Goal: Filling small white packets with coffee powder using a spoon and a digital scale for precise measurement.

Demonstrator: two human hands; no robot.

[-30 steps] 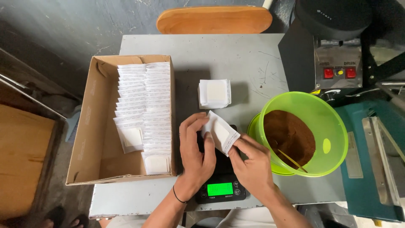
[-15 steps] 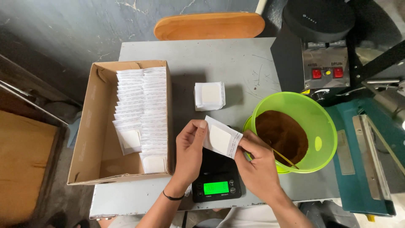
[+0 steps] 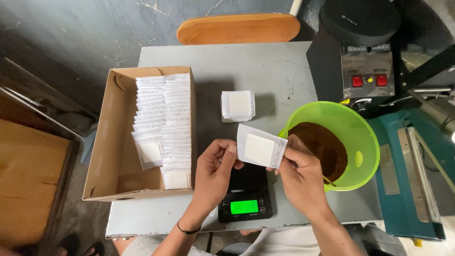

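Holding white sachet (image 3: 259, 150) between both hands.

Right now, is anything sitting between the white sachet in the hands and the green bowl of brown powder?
Nothing visible. Both the left hand and right hand hold the white sachet above the scale, and its right edge already reaches the green bowl rim, with only the right hand there.

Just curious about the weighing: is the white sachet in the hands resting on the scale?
Apart. The head view shows the sachet held up by both hands, left and right, above the scale.
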